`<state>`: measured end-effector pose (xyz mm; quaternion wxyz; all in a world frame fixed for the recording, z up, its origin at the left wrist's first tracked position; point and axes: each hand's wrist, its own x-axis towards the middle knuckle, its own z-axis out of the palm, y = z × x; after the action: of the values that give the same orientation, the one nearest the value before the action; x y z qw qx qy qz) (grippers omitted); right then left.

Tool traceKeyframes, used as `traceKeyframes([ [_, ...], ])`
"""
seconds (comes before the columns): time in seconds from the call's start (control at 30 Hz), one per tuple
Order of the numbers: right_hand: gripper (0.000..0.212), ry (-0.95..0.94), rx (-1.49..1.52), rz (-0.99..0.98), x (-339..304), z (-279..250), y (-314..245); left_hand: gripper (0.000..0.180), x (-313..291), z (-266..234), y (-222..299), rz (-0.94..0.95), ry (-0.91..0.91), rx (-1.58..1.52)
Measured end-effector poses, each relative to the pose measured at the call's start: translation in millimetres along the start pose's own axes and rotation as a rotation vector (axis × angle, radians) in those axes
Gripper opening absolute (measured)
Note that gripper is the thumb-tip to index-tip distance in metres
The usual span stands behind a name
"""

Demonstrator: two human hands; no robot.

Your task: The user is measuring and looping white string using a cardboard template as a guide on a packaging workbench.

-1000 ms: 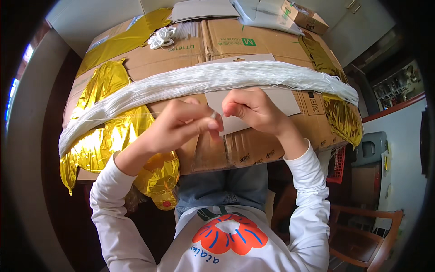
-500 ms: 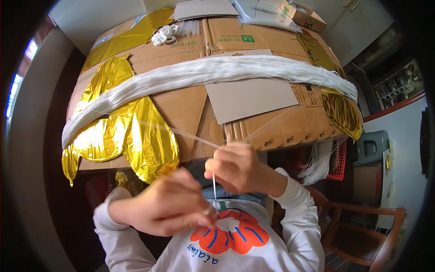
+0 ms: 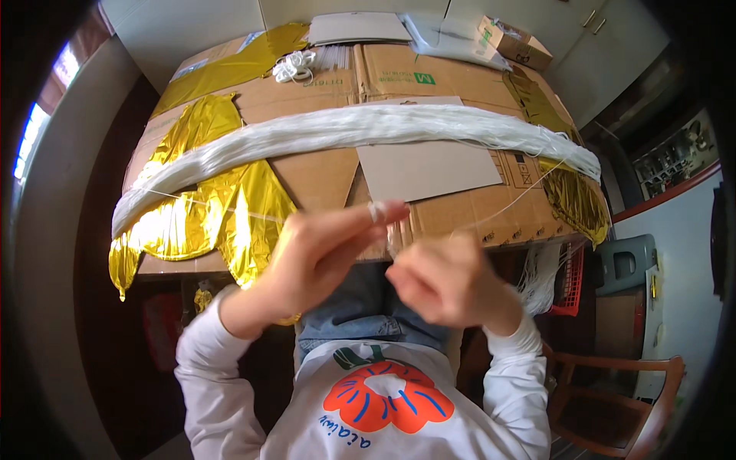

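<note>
A long bundle of white strings (image 3: 368,125) lies in an arc across the cardboard. From its left part, a thin white string (image 3: 192,202) runs to my left hand (image 3: 310,249), whose fingers are pressed together and point right, with a white band round one finger. Just right of it and slightly lower, my right hand (image 3: 456,280) is curled closed and blurred by motion. A second length of string (image 3: 515,205) reaches it from the bundle's right part. Both hands are in front of the table's near edge, and the fingers hide where the strings meet.
Shiny gold foil (image 3: 184,238) lies under the bundle's left end, more gold foil (image 3: 571,195) under its right end. A grey board (image 3: 425,170) is beneath the middle. A white cord coil (image 3: 295,67), stacked boards (image 3: 360,27) and a small box (image 3: 514,44) sit at the back. A wooden chair (image 3: 613,364) stands right.
My left hand has risen and moved right, its fingers now pointing right. My right hand has shifted right and a little down. The string length below my hands no longer shows.
</note>
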<state>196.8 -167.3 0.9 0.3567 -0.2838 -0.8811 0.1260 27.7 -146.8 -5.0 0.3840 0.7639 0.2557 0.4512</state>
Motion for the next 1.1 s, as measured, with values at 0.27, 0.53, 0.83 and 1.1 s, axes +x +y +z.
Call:
traceKeyframes([
  [0.27, 0.016, 0.017, 0.321, 0.113, 69.8, -45.8, 86.5, 0.015, 94.6, -34.4, -21.3, 0.098, -0.346, 0.261],
  [0.53, 0.017, 0.18, 0.548, 0.294, 55.0, -3.2, 117.3, 0.021, 91.7, -36.5, -31.8, -0.315, -0.278, -0.605],
  [0.83, 0.011, 0.194, -0.047, 0.114, 50.6, 13.1, 64.4, 0.031, 84.9, -20.5, -53.2, -0.384, -0.03, -0.485],
  [1.1, 0.006, 0.012, 0.255, 0.205, 56.1, -33.0, 78.4, 0.025, 71.6, -25.5, -59.2, -0.073, -0.436, -0.137],
])
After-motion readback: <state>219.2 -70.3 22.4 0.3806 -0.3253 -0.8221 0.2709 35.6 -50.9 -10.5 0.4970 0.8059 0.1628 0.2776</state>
